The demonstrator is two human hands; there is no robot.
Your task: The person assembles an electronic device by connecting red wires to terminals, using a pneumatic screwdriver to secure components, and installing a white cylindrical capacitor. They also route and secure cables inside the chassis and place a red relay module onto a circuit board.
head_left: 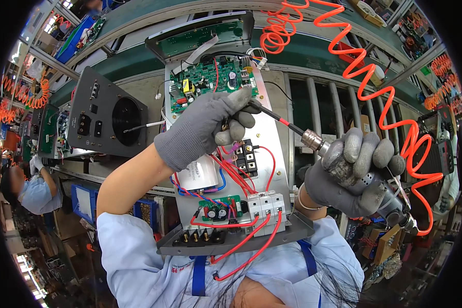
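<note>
My right hand (344, 179), in a grey glove, wraps round the body of an air screwdriver (372, 185). The tool's long dark bit (287, 123), with a red band, points left and up from a metal chuck (313, 139). My gloved left hand (205, 123) closes thumb and fingers at the bit's tip. Some small brass-coloured pieces show between its fingers; their kind is unclear. Below both hands lies an open electrical unit on a metal plate (269, 149), with a green circuit board (210, 77), a black terminal module (247, 159), a silver capacitor (197, 174) and a white circuit breaker (264, 208).
An orange coiled air hose (390, 97) runs from above to the screwdriver. Left of the unit stands a dark panel with a fan opening (108, 113). Metal rollers (313, 105) lie to the right. A co-worker (36, 187) sits at the far left.
</note>
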